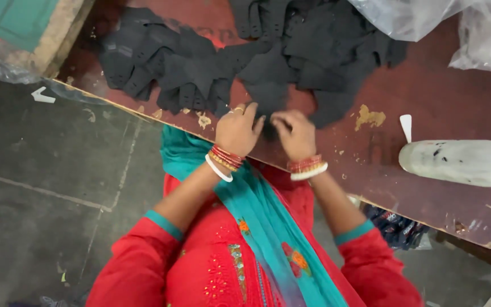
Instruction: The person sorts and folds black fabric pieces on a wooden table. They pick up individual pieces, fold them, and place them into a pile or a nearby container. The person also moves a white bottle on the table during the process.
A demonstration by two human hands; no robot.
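Observation:
A heap of black cut fabric pieces (245,57) lies spread across the worn dark-red table (427,102). My left hand (236,129), with red and white bangles at the wrist, pinches one black piece at the near edge of the heap. My right hand (295,134), also wearing bangles, grips the same small black fabric piece (268,108) from the other side. Both hands meet close together at the table's front edge. How the fingertips hold the piece is partly hidden by the fabric.
A whitish oblong block (461,162) with a small white tab (406,126) lies on the table at the right. Clear plastic bags (456,23) sit at the far right corner. Grey concrete floor (41,187) lies to the left; a dark bundle (396,227) sits under the table.

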